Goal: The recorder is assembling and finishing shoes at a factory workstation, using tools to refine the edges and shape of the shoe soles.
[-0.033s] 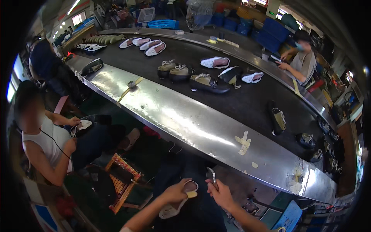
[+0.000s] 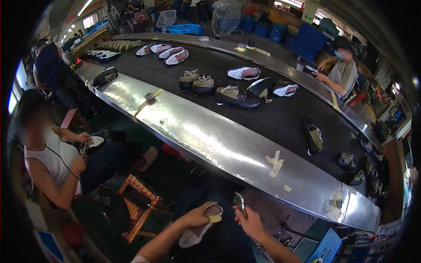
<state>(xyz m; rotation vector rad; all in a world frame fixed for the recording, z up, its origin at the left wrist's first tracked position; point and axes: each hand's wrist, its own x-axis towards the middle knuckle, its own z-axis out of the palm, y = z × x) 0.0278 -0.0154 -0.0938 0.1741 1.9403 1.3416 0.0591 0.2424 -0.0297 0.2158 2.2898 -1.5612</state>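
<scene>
Two hands | left hand [image 2: 198,215] grip clamped on shoe [image 2: 197,232] | right hand [image 2: 250,221] clamped on tool [image 2: 240,202] (just beside)

A pale shoe [image 2: 197,229] with a light sole lies tilted, toe toward the lower left, beside a small metal tool [image 2: 240,203] standing upright, just below the steel conveyor edge.

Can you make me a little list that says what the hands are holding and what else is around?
Place: a shoe workshop with a long conveyor belt
Left hand: holds a pale shoe, sole up
Right hand: holds a small metal tool
On the belt: dark shoes and white shoes
Metal ledge: bits of tape stuck on it
To the left: a seated person holding another shoe
Far side: a person at the belt
</scene>
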